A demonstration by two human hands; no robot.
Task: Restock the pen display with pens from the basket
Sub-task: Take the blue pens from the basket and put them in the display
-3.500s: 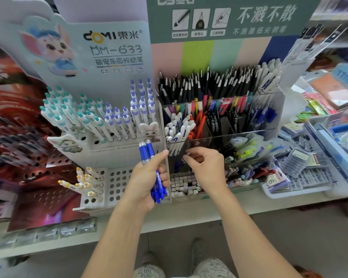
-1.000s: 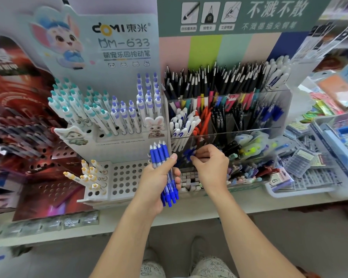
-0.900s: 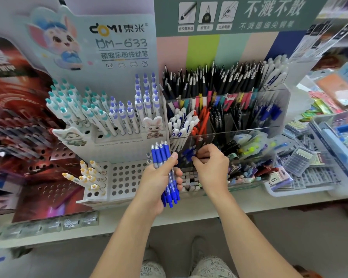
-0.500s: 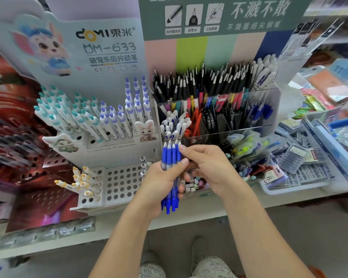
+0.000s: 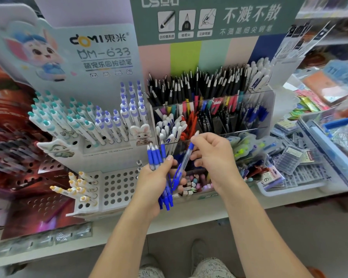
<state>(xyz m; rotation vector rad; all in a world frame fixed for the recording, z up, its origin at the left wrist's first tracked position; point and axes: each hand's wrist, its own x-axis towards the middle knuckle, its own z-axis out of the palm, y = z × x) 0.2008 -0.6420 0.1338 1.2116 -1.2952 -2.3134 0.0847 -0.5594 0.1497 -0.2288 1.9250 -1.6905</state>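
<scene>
Two hands are showing in front of the clear pen display (image 5: 269, 109): the left hand (image 5: 155, 181) is gripping a bunch of blue pens (image 5: 156, 155), four grip ends sticking up, and the right hand (image 5: 213, 157) is pinching one single blue pen (image 5: 186, 159). Left of the display, seven or so yellow-capped pens (image 5: 76, 187) are standing in the white rack (image 5: 119, 185); the exact number is unclear.

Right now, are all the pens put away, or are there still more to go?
Not finished. The clear display already holds many pens. The right hand is pinching one blue pen out of the bunch of blue pens gripped by the left hand. That pen and the bunch still need placing. The basket isn't clearly visible.
</scene>
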